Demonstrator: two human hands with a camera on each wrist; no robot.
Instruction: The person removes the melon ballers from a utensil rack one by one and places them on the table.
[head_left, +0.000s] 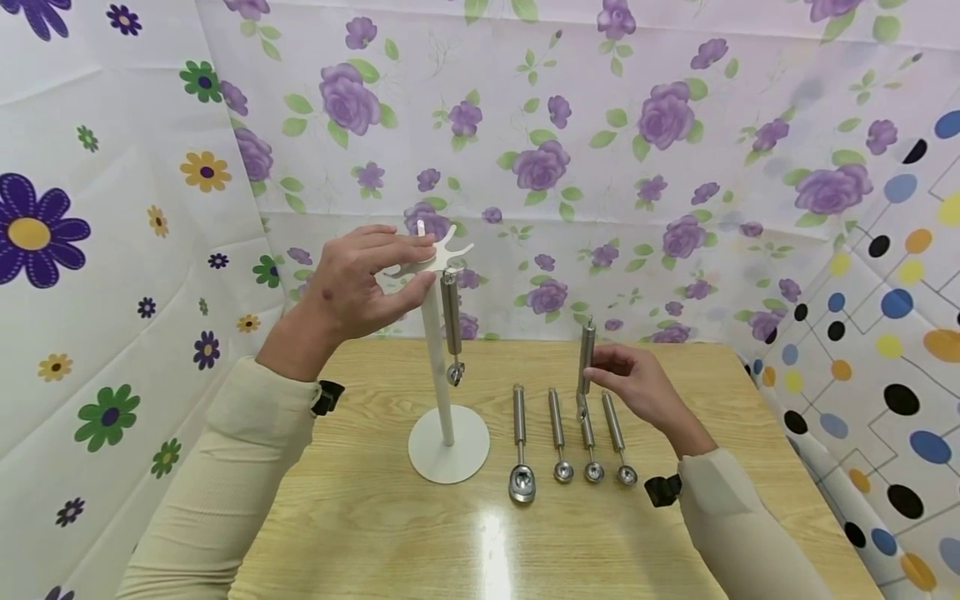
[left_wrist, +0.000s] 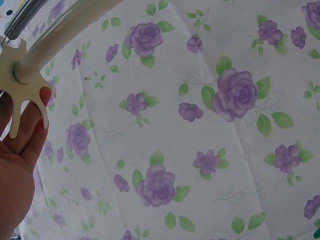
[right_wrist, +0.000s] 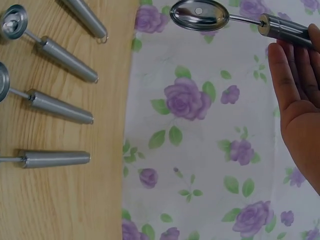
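Melon baller (head_left: 587,354)'s pinched in the right fingers (head_left: 617,353), at three o'clock from the white hook stand (head_left: 437,358) the left fingers (head_left: 397,248) grip. Probably light, stiff, slick steel tbh, so grab it mid-handle.

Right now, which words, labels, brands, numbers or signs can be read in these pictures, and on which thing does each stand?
None can be read.
White stand: no lettering shows.
Metal spoons: no readable mark; anything very small cannot be told.
Patterned cloths: printed decoration, no letters seen.
Black wrist pieces: too small to read.
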